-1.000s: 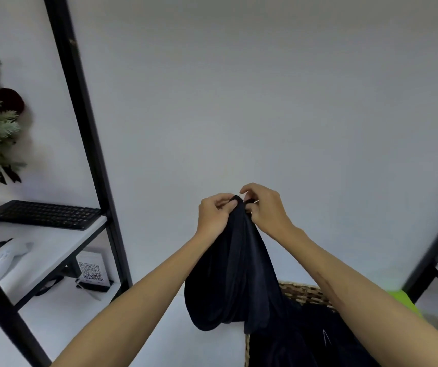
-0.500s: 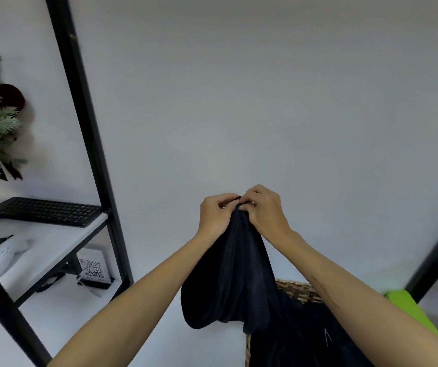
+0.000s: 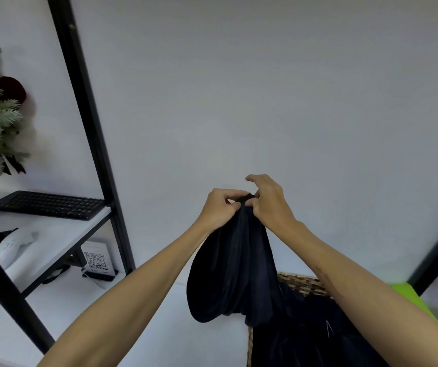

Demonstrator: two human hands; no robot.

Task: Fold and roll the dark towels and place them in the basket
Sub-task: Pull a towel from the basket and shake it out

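Dark cloth: a navy towel (image 3: 235, 271) hangs bunched from both hands, held high in front of the white wall, its lower fold drooping to the left of the basket.
Left hand (image 3: 219, 210): fingers curled tight, pinching the top edge of the towel just left of the bunch's peak.
Right hand (image 3: 270, 205): thumb and lower fingers pinch the same peak from the right; the upper fingers are lifted and spread, off the cloth.
Basket (image 3: 304, 283): woven, low at the near right, only part of its rim showing; more dark fabric (image 3: 318, 337) fills or drapes over it, and whether that is a second towel or the tail of the held one I cannot tell.
Worktop (image 3: 138, 337): white, under the hanging fold.
Shelf side: a black keyboard (image 3: 49, 205) lies on the white shelf at the far left, a QR-code card (image 3: 97, 260) stands below it, and a black frame post (image 3: 88, 128) runs between them and the hands.
Stage: likely hunting for a corner or edge to open the towel out; folding has not begun.
Risk: with the right hand's grip partly loosened, the bunch could slip and the towel drop back in a heap onto the basket.
Risk: both hands hold one point, so pulling apart may spread a twisted cloth, not a clean edge.
Risk: the hanging tail may drag on the fabric below and pull it out.
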